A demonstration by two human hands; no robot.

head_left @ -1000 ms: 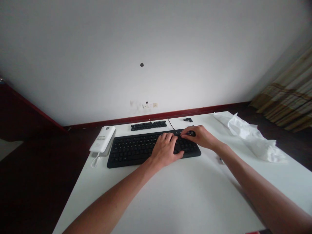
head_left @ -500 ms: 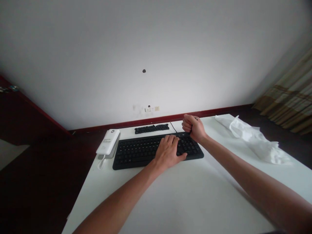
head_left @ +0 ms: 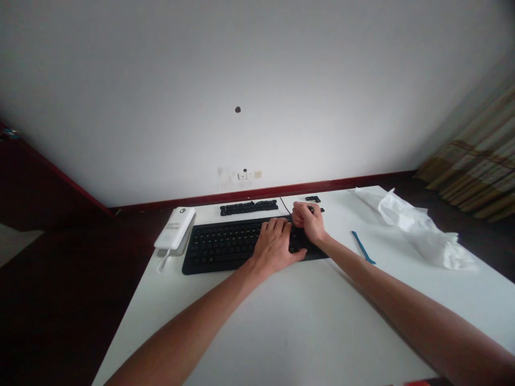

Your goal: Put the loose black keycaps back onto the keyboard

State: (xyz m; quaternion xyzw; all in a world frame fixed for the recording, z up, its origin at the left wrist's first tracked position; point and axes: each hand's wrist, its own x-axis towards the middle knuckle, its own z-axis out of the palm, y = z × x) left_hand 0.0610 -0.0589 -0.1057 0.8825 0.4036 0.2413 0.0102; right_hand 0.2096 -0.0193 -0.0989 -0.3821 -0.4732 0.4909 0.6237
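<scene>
A black keyboard lies on the white table. My left hand rests on its right half, fingers stretched out and thumb spread. Just beyond it, my right hand is closed in a fist over the keyboard's right end. A dark, round end shows at the top of that fist; the rest of this narrow tool is hidden. Behind the keyboard sits a row of loose black keycaps. A few more keycaps lie past my right hand.
A white power bank with a short white cable lies left of the keyboard. A thin blue pry tool rests right of my right forearm. Farther right is a crumpled white bag or cloth. The wall rises behind the table.
My right hand has come down and slightly left, nearer to my left hand. The keycaps behind it and the blue pry tool now show. My left hand stays on the keyboard.
</scene>
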